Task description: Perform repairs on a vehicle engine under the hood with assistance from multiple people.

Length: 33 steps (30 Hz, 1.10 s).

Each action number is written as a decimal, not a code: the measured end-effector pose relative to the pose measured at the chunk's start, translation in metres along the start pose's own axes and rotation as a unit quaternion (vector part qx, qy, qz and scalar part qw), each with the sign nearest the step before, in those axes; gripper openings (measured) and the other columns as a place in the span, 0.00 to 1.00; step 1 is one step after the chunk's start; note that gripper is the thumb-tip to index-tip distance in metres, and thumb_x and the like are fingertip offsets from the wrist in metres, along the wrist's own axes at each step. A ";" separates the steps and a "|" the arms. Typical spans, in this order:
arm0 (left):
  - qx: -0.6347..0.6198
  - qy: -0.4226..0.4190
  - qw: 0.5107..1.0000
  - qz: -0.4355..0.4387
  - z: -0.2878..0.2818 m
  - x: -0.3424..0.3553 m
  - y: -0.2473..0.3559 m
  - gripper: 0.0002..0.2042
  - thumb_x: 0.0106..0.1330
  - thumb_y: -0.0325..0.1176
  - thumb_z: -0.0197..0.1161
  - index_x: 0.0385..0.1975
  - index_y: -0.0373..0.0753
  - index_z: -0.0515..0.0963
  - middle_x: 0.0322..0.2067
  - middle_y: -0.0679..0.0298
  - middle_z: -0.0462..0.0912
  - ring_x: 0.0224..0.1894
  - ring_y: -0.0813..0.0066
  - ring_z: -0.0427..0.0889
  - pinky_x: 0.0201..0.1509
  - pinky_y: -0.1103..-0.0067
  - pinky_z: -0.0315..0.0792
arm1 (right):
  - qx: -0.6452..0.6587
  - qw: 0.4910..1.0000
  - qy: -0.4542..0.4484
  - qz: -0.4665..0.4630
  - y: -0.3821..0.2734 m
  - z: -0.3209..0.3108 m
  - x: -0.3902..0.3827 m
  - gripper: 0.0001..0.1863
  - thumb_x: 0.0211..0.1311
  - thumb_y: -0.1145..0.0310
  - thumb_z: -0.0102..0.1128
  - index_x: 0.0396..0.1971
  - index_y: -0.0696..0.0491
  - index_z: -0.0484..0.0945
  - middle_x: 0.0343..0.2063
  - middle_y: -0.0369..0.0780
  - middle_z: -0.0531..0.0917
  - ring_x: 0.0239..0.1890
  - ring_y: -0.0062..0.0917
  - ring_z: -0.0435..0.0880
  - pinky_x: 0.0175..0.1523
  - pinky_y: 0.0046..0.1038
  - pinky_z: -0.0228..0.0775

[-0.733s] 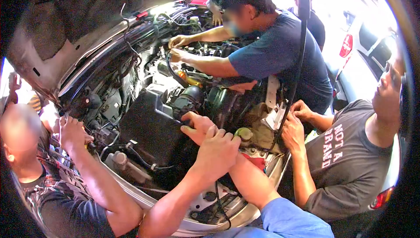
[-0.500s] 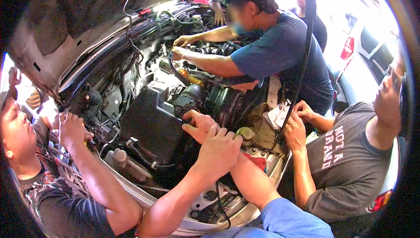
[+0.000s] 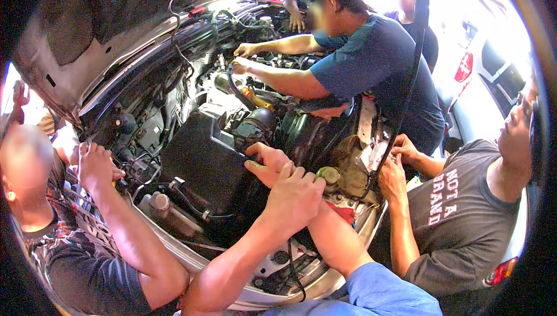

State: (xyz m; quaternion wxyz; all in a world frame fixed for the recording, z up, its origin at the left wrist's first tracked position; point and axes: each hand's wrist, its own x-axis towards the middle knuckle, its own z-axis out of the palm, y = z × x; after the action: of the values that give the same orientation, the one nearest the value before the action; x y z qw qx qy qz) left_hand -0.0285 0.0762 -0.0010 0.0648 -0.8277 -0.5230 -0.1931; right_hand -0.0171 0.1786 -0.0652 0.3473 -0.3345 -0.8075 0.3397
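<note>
My left hand lies across my right wrist, its fingers wrapped over it. My right hand reaches forward beneath it, thumb and forefinger apart at the near right edge of a large black plastic box in the engine bay. I see nothing held in the right hand; some of its fingers are hidden. Beyond that hand is a round black air duct. Close to my left hand, on the right, sit a green-yellow cap and a brown cloth.
A co-worker in dark blue leans over the engine, both hands near a black hose. Another at right handles something beside the hood prop. A third person's forearm crosses at left. The raised hood overhangs the far left.
The view has shifted slightly, so the engine bay sits a little lower. Both my hands keep the same pose. The person at left has turned their head slightly.
</note>
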 end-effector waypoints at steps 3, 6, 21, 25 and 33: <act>-0.006 -0.001 1.000 -0.001 -0.001 0.000 0.000 0.08 0.57 0.33 0.60 0.34 0.39 0.80 0.35 0.58 0.83 0.46 0.59 0.81 0.59 0.62 0.67 | 0.003 1.000 -0.003 0.001 0.000 0.000 0.000 0.19 0.54 0.63 0.72 0.45 0.51 0.80 0.27 0.43 0.83 0.29 0.33 0.83 0.37 0.35 0.74; -0.008 -0.003 1.000 -0.002 -0.001 0.000 0.000 0.08 0.58 0.33 0.60 0.34 0.39 0.80 0.35 0.58 0.84 0.46 0.59 0.81 0.59 0.62 0.67 | -0.001 1.000 -0.006 0.007 0.000 0.001 0.000 0.18 0.55 0.63 0.71 0.45 0.52 0.80 0.26 0.42 0.83 0.28 0.32 0.82 0.36 0.34 0.74; -0.008 0.008 1.000 0.003 0.004 -0.001 -0.003 0.08 0.57 0.33 0.60 0.34 0.40 0.80 0.34 0.59 0.83 0.45 0.60 0.80 0.58 0.63 0.66 | -0.015 1.000 -0.017 0.011 0.003 0.001 0.002 0.18 0.57 0.63 0.70 0.46 0.53 0.80 0.31 0.44 0.84 0.32 0.31 0.83 0.39 0.33 0.75; 0.001 0.006 1.000 0.002 0.006 0.000 -0.004 0.09 0.58 0.34 0.60 0.35 0.40 0.80 0.35 0.60 0.83 0.45 0.61 0.80 0.57 0.63 0.66 | -0.026 0.999 -0.025 0.003 0.005 0.000 0.002 0.18 0.57 0.63 0.70 0.46 0.54 0.80 0.31 0.44 0.84 0.32 0.31 0.83 0.40 0.33 0.75; 0.001 -0.017 1.000 -0.006 0.006 0.003 -0.004 0.09 0.60 0.35 0.60 0.36 0.40 0.80 0.37 0.59 0.84 0.47 0.60 0.80 0.60 0.62 0.66 | -0.009 1.000 -0.019 -0.007 0.008 0.000 0.004 0.18 0.56 0.63 0.70 0.45 0.53 0.80 0.26 0.43 0.82 0.28 0.30 0.82 0.36 0.34 0.73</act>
State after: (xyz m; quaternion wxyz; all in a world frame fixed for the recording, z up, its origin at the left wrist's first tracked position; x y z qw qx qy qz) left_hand -0.0294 0.0824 -0.0060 0.0556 -0.8275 -0.5292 -0.1790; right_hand -0.0164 0.1862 -0.0701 0.3309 -0.3254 -0.8192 0.3370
